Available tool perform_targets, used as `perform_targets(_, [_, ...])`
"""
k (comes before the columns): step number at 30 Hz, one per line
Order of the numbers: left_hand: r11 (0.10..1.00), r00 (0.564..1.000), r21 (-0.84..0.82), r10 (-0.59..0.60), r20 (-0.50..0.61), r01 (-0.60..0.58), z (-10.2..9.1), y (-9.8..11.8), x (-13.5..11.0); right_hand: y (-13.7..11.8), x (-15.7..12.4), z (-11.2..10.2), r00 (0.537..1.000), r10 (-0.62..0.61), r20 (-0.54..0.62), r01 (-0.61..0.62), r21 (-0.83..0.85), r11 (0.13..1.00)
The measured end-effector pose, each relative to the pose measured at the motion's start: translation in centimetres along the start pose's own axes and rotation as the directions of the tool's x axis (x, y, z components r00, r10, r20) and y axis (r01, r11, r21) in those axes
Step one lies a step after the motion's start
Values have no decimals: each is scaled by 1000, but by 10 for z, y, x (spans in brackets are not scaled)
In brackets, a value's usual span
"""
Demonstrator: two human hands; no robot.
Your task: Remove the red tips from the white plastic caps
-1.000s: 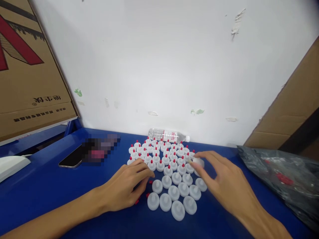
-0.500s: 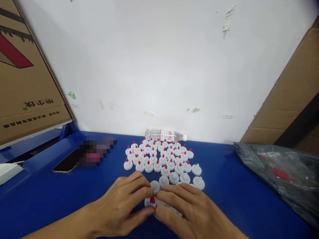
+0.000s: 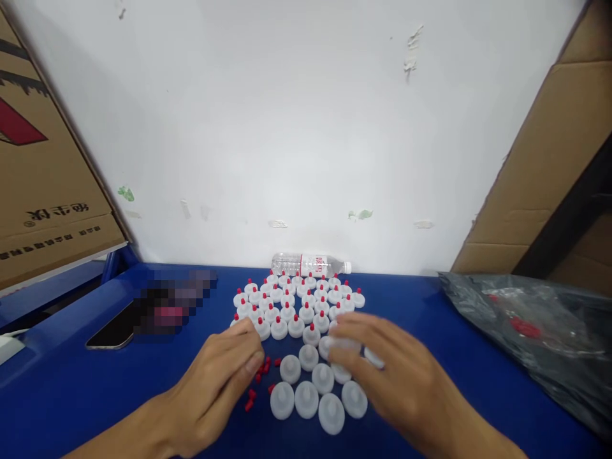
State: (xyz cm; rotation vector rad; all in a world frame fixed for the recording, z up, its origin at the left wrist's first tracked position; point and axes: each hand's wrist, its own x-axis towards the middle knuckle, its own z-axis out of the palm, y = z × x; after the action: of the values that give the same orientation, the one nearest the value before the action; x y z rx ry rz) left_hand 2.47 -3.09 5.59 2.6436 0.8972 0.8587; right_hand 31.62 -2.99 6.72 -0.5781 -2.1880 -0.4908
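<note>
Several white caps fitted with red tips [image 3: 296,306] stand in rows on the blue table [image 3: 95,395]. Nearer me sit several plain white caps [image 3: 306,398] without tips. Loose red tips [image 3: 261,370] lie scattered just left of them. My left hand [image 3: 220,382] rests on the table with its fingers curled together, fingertips touching the loose red tips; whether it holds one is hidden. My right hand [image 3: 396,376] hovers over the right side of the plain caps, blurred, its fingers bent around a white cap [image 3: 342,344].
A clear water bottle [image 3: 310,263] lies against the white wall behind the caps. A phone [image 3: 108,331] lies at the left. A black plastic bag [image 3: 526,331] fills the right side. Cardboard boxes [image 3: 43,191] lean left and right.
The hands, pressed together on one cap half a second ago, have parted. My right hand moved up and right with a white cap; my left drew back left to the loose red tips.
</note>
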Motion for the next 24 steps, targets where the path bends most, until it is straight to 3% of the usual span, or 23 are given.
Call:
perform_targets(4, [986,995,142,-92,43,85,-1,-7,7,30,-14,0,936,341,87,-336,-75,939])
perform_targets(9, [978,984,147,-163,76,150,7,-9,7,44,-24,6,807,536,248,-526,-112,843])
perform_targets(13, [980,988,144,-146,45,138,9,-9,6,48,-31,10,741,589,322,-576,-145,804])
perform_targets(18, [978,991,171,-129,32,121,10,-9,5,48,-31,9,724,583,368,-580,-132,804])
perform_targets(24, [975,986,164,-158,51,148,13,-10,4,47,-28,6,667,588,458,-615,-108,781])
